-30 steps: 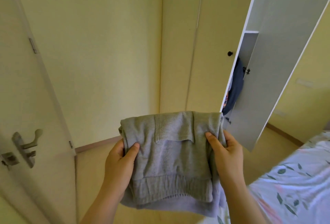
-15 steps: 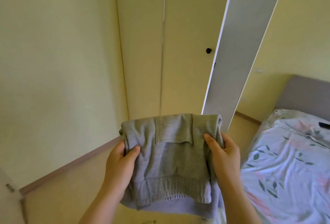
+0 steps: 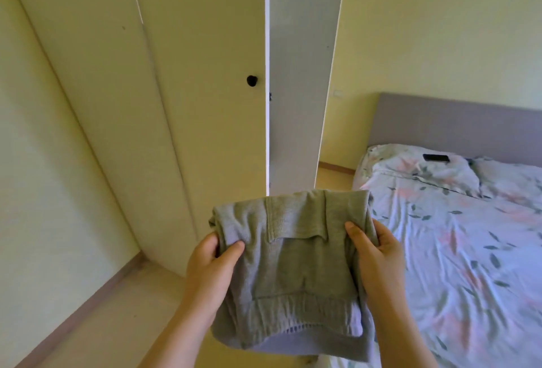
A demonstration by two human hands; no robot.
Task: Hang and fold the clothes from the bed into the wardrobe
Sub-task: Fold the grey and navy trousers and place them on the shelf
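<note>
Between the wardrobe and the bed, a person holds a folded grey sweater out in front of them at about waist height, forearms reaching forward and roughly parallel. The left hand grips the sweater's left edge, thumb pressed on top and fingers tucked underneath; the right hand clasps the right edge the same way. The sweater is a soft, fine knit, folded into a rough rectangle, with a ribbed hem band across the lower part and a looser layer sagging below it. Behind it stands the wardrobe door, smooth and pale, with a small round black knob; just beside it the open door is seen nearly edge-on, matte grey inside. To the right lies the bed, its rumpled sheet printed with leaves and pink blotches, under a grey upholstered headboard.
</note>
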